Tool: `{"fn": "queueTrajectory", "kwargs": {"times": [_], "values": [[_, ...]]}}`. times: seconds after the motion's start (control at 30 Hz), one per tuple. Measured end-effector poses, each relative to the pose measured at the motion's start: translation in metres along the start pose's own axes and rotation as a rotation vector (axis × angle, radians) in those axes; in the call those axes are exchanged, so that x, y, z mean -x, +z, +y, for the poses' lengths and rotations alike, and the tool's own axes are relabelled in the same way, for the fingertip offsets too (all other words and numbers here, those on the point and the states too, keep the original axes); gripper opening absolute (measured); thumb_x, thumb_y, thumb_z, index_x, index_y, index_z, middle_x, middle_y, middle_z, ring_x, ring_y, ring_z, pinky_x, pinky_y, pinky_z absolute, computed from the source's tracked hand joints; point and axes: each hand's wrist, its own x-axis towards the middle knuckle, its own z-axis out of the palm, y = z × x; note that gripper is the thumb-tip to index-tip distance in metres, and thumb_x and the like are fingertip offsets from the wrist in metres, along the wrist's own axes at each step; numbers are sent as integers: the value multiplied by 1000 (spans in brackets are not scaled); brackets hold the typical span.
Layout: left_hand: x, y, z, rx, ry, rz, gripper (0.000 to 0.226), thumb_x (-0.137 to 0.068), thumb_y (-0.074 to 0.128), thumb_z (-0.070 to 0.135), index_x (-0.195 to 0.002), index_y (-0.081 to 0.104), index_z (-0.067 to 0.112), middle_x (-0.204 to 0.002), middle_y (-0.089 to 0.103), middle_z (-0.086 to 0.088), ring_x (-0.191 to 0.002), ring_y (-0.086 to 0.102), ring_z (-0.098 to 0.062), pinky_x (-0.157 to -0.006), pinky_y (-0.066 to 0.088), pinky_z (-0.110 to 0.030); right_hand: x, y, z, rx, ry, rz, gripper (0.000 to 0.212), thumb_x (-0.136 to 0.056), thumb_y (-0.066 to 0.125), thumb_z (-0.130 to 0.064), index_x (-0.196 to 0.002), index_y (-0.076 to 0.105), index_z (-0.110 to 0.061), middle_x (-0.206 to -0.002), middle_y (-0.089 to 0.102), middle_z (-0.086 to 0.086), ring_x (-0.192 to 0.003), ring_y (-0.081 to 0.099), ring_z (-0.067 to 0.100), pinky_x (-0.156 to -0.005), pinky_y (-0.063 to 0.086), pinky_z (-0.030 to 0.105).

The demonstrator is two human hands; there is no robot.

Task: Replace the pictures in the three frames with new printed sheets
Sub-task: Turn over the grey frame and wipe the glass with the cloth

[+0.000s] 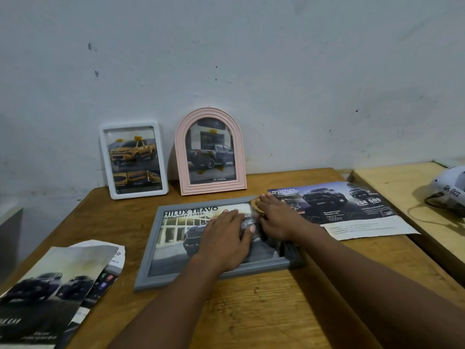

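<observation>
The wooden surface (251, 311) carries everything, pushed against a pale wall. On its right side a wide printed sheet (352, 207) of dark trucks lies flat, one corner reaching the grey frame's upper right corner, probably kept within reach as stock. The grey frame (148, 248) lies flat in the middle, face up, with a "HILUX TRAVO" sheet (176, 235) filling it; laid down like this it can be pressed on without tipping. At the near left are cut and curled sheets (50, 293), seemingly set aside. At the back, the pink arched frame (180, 152) and the white frame (105, 159) lean upright on the wall, each showing a truck picture, so they look finished and parked clear of the work.

A white helmet (450, 190) rests on a second wooden top to the right.

The left hand (224, 238) lies palm down on the grey frame's picture, fingers straight and released, apparently steadying it. The right hand (276, 217) lies flat just beside it, its straight fingers pressing a small tan wad (255, 206) at the frame's upper right corner; what the wad is I cannot tell.
</observation>
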Motion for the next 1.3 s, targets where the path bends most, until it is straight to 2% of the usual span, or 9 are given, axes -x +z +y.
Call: {"fn": "queueTrajectory", "kwargs": {"times": [0.3,0.7,0.77,0.83,0.93,1.0,1.1,1.17,1.3], "values": [[0,-2,2,-19,-17,18,64,-104,29,56,-155,38,17,-162,36,-2,-153,21,-24,-124,17,-44,61,14,-7,-117,-25,88,52,-104,37,-36,-150,39,-10,-160,30,12,-152,17,24,-123,16,44],[-2,-3,3,-89,-23,51,61,-103,30,56,-150,45,20,-157,44,-3,-152,25,-27,-122,20,-47,134,11,-40,-107,-56,178,52,-106,35,-34,-152,34,-10,-160,30,7,-152,12,18,-111,-9,13],[-2,-4,3,-83,-22,55,60,-103,30,55,-150,45,20,-156,45,-3,-152,25,-27,-122,20,-47,137,11,-43,-142,-44,140,51,-106,35,-34,-152,35,-11,-159,33,6,-151,12,18,-115,-4,17],[-1,-5,3,-61,-20,63,59,-104,31,54,-149,45,20,-156,46,-3,-151,25,-28,-122,21,-48,138,2,-45,-273,15,67,44,-106,37,-34,-145,46,-15,-153,41,3,-148,23,19,-120,14,29],[5,-9,2,57,-40,118,58,-104,32,55,-149,45,21,-156,45,-3,-151,26,-25,-122,21,-47,133,-28,-52,-595,164,22,33,-106,40,-35,-109,68,-19,-109,65,-2,-102,60,18,-91,48,38],[11,-18,-1,146,-72,171,57,-104,34,54,-150,45,21,-158,42,-2,-151,25,-23,-123,21,-44,118,-49,-54,-780,264,101,34,-105,43,-31,-97,70,-13,-87,68,7,-80,62,21,-68,47,36],[23,-41,-25,166,-146,191,56,-104,37,53,-151,44,23,-158,42,-2,-149,29,-24,-120,26,-45,85,-71,-66,-1045,366,104,26,-98,46,-16,-90,69,-6,-76,65,16,-62,58,24,-53,40,26],[38,-53,-54,159,-205,170,55,-104,43,48,-152,42,21,-158,41,-5,-146,34,-26,-119,30,-46,65,-74,-86,-1054,381,51,23,-94,47,-7,-89,69,0,-76,66,19,-64,58,26,-55,45,32],[81,-62,-108,167,-295,111,40,-103,50,33,-142,49,22,-145,53,-3,-127,51,-23,-106,45,-44,38,-53,-145,-929,278,-43,28,-98,46,-18,-106,66,-1,-88,65,16,-76,57,27,-63,44,37]]}}
